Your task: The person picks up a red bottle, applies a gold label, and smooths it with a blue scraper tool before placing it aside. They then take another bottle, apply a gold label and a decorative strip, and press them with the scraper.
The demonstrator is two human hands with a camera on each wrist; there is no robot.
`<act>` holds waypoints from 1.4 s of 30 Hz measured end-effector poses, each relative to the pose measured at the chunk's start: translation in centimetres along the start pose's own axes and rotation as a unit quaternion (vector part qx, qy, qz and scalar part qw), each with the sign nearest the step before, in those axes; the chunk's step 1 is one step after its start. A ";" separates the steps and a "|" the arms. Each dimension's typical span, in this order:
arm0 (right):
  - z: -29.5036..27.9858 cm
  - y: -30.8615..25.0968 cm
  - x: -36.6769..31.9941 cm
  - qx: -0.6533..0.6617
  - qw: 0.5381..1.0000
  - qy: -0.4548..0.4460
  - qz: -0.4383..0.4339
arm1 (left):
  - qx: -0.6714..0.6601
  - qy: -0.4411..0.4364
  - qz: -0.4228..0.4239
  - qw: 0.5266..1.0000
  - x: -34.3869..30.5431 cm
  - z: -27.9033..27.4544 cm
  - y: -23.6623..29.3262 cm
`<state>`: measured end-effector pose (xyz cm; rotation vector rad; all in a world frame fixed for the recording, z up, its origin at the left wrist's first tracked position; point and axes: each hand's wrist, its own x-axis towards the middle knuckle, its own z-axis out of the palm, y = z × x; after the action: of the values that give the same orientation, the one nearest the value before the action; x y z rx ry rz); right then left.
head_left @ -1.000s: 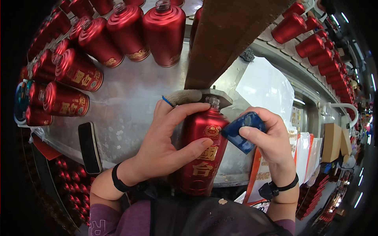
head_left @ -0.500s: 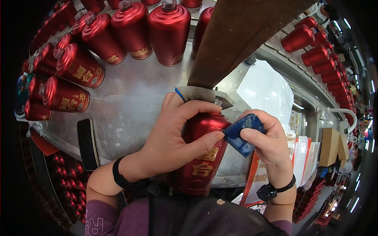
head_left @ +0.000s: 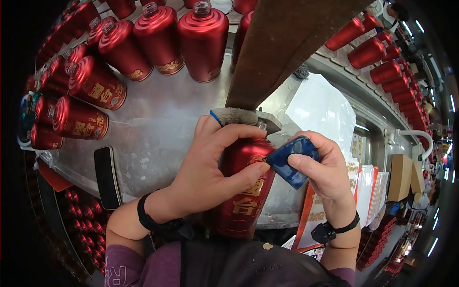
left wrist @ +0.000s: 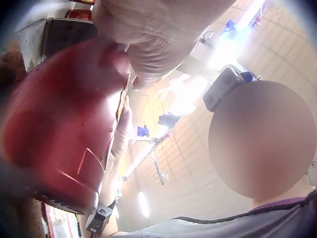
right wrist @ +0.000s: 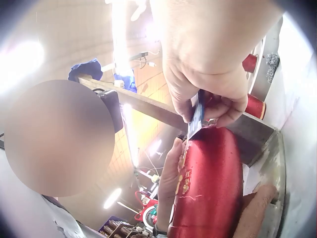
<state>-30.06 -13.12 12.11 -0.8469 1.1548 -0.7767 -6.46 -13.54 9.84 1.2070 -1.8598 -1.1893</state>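
Observation:
A red bottle (head_left: pixel 239 210) with gold characters leans toward the person, its glass neck near a metal bracket (head_left: pixel 270 122). The left hand (head_left: pixel 203 174) grips the bottle round its shoulder, thumb on the front near the gold emblem; a grey knitted cover sits on one finger. Between thumb and fingers the right hand (head_left: pixel 325 167) pinches a flat blue piece (head_left: pixel 292 162), whose corner meets the bottle's front beside the left thumb tip. In the right wrist view the blue piece (right wrist: pixel 196 121) stands edge-on against the red bottle (right wrist: pixel 210 183).
A brown beam (head_left: pixel 272 52) slants above the metal table (head_left: pixel 148 124). Red bottles (head_left: pixel 203 43) line its far and left sides. A phone (head_left: pixel 107 177) lies at left. White sheets (head_left: pixel 325 103), red-edged papers (head_left: pixel 311 217) and a cardboard box (head_left: pixel 400 177) are at right.
Since a second ago, the left hand has shifted right on the bottle, its thumb now beside the blue piece's corner. The blue piece has moved slightly left in the last half second.

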 end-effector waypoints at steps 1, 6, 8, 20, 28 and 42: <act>0.0 0.0 0.0 -0.002 1.000 0.002 0.000 | 0.000 0.000 0.000 1.000 0.0 0.1 -0.1; 0.0 0.0 0.0 -0.002 1.000 0.016 -0.001 | -0.035 0.040 0.045 0.998 0.1 0.8 -0.8; 0.0 0.0 0.0 0.005 1.000 0.020 0.000 | -0.033 0.034 0.039 0.998 0.1 0.6 -0.6; 0.0 -0.2 0.1 -0.011 1.000 0.011 -0.003 | -0.045 0.023 0.016 0.999 0.1 0.9 -0.3; -0.4 -0.3 0.1 -0.006 1.000 0.026 -0.010 | -0.104 0.021 -0.007 0.994 0.0 1.1 -0.7; -1.0 -0.2 -0.2 0.022 0.999 0.027 -0.028 | -0.153 0.001 -0.074 0.985 0.0 1.0 0.1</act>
<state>-31.09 -13.18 12.24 -0.8280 1.1611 -0.8722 -7.38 -13.20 9.54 1.1851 -1.5355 -1.4920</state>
